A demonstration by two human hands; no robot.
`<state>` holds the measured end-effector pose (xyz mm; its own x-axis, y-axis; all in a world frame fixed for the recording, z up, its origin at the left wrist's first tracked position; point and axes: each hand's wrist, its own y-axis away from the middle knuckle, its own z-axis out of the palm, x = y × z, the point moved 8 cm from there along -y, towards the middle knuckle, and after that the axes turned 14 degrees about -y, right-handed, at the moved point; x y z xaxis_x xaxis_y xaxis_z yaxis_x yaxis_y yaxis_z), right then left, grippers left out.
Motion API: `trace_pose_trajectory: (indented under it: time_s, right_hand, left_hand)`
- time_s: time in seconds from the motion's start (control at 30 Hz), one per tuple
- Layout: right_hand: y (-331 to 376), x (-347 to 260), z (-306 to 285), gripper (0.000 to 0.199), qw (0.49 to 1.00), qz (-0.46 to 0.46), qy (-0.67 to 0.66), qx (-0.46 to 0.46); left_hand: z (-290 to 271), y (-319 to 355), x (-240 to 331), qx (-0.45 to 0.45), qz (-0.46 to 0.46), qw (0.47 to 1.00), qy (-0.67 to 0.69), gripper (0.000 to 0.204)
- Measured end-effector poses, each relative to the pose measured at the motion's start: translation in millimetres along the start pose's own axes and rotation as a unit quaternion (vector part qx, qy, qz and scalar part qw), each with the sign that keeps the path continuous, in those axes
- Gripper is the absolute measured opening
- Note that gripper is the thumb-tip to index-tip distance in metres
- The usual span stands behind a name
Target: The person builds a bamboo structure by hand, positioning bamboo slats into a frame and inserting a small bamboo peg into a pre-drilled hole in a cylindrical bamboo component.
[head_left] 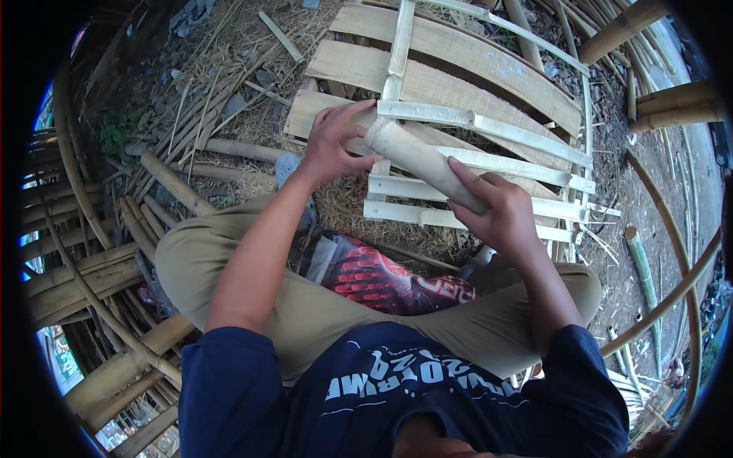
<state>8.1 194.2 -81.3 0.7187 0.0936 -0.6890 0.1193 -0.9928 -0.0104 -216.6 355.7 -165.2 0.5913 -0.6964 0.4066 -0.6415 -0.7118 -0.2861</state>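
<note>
Straw-strewn ground, a plank platform and a pale cylinder between two hands

Dry straw and chips cover the ground (305,19), and across it sits the landmark, a low plank platform (355,65) of broad, bowed-looking slats with gaps between them. Over its near edge, slanting down toward the right, we have the pale cylinder (424,160), probably bamboo, with a ridge ringing it close to its upper end.

Look at the right hand (500,210): fingers wrapped round the lower end, gripping it. Up at the other end, the left hand (328,149) has thumb and fingers spread to either side; how hard they press, I can't tell.

How does it handle? Stiff, surely, and fairly light if hollow; that smooth, round skin could roll or slip, so both ends look like the sensible hold, with the ridge as a natural stop.

Now the textures! Flat, whitish strips (435,114) form an open lattice on the platform, some jutting past its near edge. Left of it, weathered round poles (175,183); right of it, a greenish pole (645,275). On its near side, a creased, glossy red-and-black sheet (366,271) lies between bent knees (191,252).
</note>
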Motion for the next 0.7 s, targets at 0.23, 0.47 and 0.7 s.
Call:
trace_pose_trajectory:
  time_s: [0.23, 0.47, 0.7]
  right_hand:
    - [7, 10, 5, 0.073, 0.999, 0.043, -0.008, 0.007]
    - [6, -9, 9, 0.072, 0.999, -0.023, 0.021, 0.027]
    - [14, -4, 9, 0.070, 0.998, 0.035, 0.048, 0.002]
  left_hand:
    - [0, -2, 4, -0.003, 0.015, 1.000, -0.014, 0.030]
    - [-1, -3, -1, 0.003, 0.028, 1.000, -0.013, 0.036]
    - [-2, -4, 4, 0.009, -0.009, 1.000, 0.006, 0.041]
